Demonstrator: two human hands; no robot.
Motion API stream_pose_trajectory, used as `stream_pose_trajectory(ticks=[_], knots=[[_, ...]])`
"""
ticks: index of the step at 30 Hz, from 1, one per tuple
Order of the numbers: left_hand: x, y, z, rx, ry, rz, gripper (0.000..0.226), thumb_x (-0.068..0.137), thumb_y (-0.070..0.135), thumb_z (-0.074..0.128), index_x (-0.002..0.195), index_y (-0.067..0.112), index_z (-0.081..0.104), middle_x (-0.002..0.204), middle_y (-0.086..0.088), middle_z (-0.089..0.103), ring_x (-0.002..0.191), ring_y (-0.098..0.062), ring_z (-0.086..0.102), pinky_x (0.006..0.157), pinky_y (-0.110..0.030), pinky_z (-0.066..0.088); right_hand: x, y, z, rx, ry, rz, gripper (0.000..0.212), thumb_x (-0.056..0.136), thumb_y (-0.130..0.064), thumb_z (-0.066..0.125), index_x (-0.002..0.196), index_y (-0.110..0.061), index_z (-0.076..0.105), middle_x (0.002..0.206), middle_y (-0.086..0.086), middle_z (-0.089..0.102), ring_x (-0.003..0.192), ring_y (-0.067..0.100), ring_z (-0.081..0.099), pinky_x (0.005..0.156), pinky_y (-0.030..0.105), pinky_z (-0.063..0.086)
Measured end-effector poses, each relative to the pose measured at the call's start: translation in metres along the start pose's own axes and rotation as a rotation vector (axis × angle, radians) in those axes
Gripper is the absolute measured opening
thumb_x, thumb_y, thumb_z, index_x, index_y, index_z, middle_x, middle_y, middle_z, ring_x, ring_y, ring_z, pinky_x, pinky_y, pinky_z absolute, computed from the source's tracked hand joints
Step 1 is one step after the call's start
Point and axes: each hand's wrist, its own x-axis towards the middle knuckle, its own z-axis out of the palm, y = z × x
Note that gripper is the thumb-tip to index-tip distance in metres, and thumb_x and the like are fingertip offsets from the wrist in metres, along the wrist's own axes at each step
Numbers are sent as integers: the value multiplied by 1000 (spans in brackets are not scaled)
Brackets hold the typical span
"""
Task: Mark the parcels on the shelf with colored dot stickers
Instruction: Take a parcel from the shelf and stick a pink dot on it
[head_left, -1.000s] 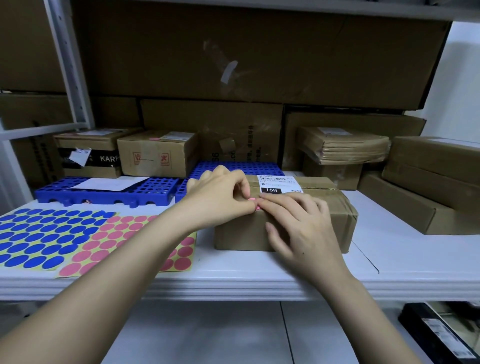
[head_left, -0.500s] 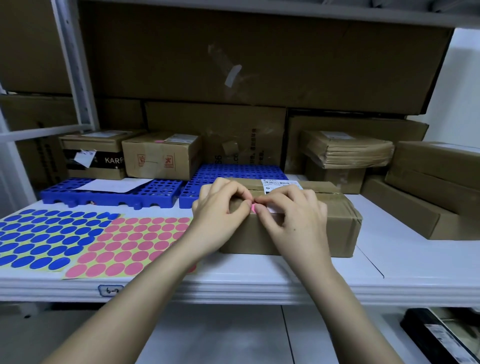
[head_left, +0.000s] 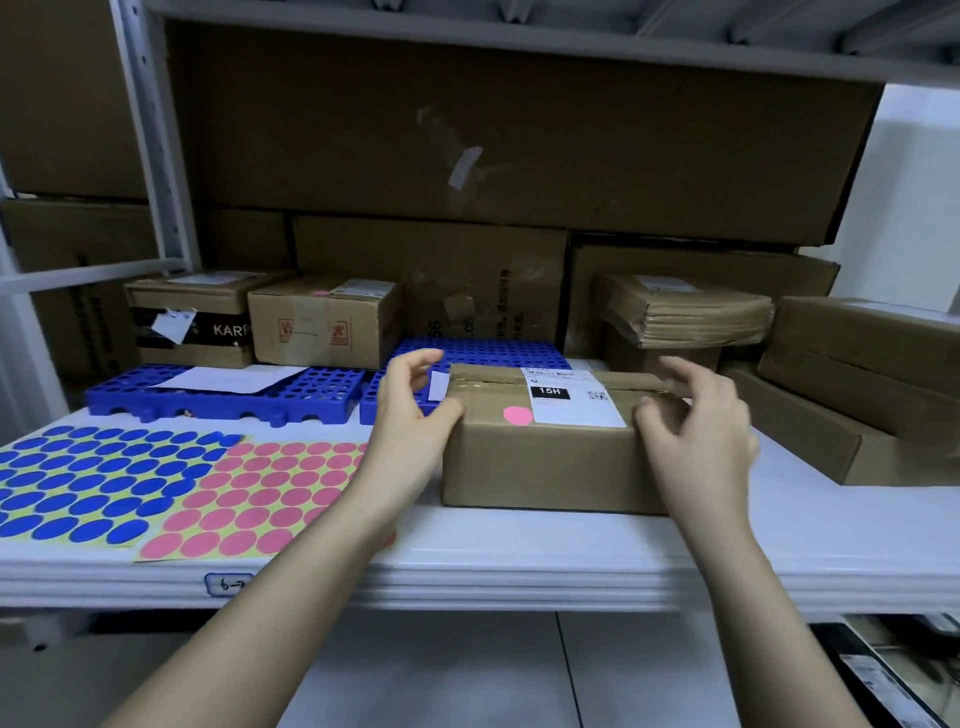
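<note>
Flanking the cardboard parcel (head_left: 540, 457) near the shelf's (head_left: 519, 566) front edge, my left hand (head_left: 413, 410) and right hand (head_left: 698, 421) have loose grips, grasping nothing; a pink dot sticker (head_left: 518, 414) sits on its top.

Matt brown cardboard parcel (head_left: 545, 467) is wearing glossy clear tape, a smooth paper label (head_left: 571, 402) and a matt pink dot sticker (head_left: 517, 414).
</note>
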Motion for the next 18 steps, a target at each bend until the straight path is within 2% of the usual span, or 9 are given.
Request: stream_pose_trajectory(ticks=[3, 5, 6, 7, 9, 11, 13, 16, 18], knots=[[5, 4, -3, -1, -56, -241, 59, 94, 28, 56, 147, 22, 29, 152, 1, 29, 139, -16, 30, 103, -25, 24, 11, 14, -9, 317, -103, 270, 50, 92, -25, 59, 139, -20, 44, 139, 1, 47, 127, 18, 45, 106, 35, 35], [3, 5, -2, 13, -127, -363, 66, 94, 43, 51, 150, 25, 23, 154, 2, 27, 140, -19, 30, 107, -30, 24, 13, 19, -9, 487, -196, 437, 49, 95, -32, 56, 140, -18, 43, 141, 1, 47, 119, 14, 46, 97, 28, 37], [2, 5, -1, -16, -161, -410, 67, 93, 48, 50, 150, 27, 24, 152, 3, 32, 136, -18, 35, 106, -31, 29, 12, 20, -7, 532, -238, 491, 48, 96, -35, 54, 140, -17, 46, 139, 0, 49, 115, 13, 46, 89, 25, 38], [1, 5, 1, -73, -187, -457, 65, 91, 53, 50, 148, 29, 30, 146, 5, 42, 128, -15, 45, 97, -29, 38, 11, 21, -5, 566, -267, 528, 47, 96, -38, 52, 137, -16, 49, 136, 0, 51, 113, 12, 48, 83, 24, 38], [-3, 9, 4, -212, -206, -541, 52, 89, 55, 52, 135, 31, 46, 122, 4, 62, 101, -11, 60, 74, -26, 47, 9, 21, -1, 610, -274, 558, 39, 96, -40, 51, 126, -16, 56, 129, -1, 56, 111, 14, 51, 83, 26, 38], [-4, 12, 6, -255, -188, -565, 37, 90, 51, 52, 121, 31, 55, 101, 3, 67, 84, -11, 63, 67, -25, 48, 8, 19, 1, 615, -254, 551, 33, 96, -38, 51, 118, -16, 60, 124, 0, 59, 108, 15, 52, 87, 28, 36], [-3, 13, 5, -263, -154, -543, 31, 92, 45, 53, 117, 28, 57, 91, 4, 66, 77, -10, 62, 64, -24, 47, 6, 16, 3, 617, -240, 526, 36, 96, -37, 52, 122, -15, 61, 124, 0, 61, 108, 14, 54, 87, 27, 37], [-1, 17, 0, -283, -116, -479, 28, 92, 36, 54, 118, 27, 58, 92, 6, 65, 79, -7, 59, 62, -25, 43, 3, 7, 4, 671, -218, 491, 32, 97, -33, 50, 124, -17, 59, 117, -8, 60, 100, 6, 54, 82, 23, 38], [3, 19, -6, -301, -90, -435, 27, 91, 32, 54, 118, 31, 58, 96, 9, 64, 85, -6, 58, 67, -25, 43, 2, -1, 6, 699, -192, 475, 32, 97, -31, 49, 126, -20, 58, 115, -8, 57, 99, 7, 52, 84, 26, 38]])
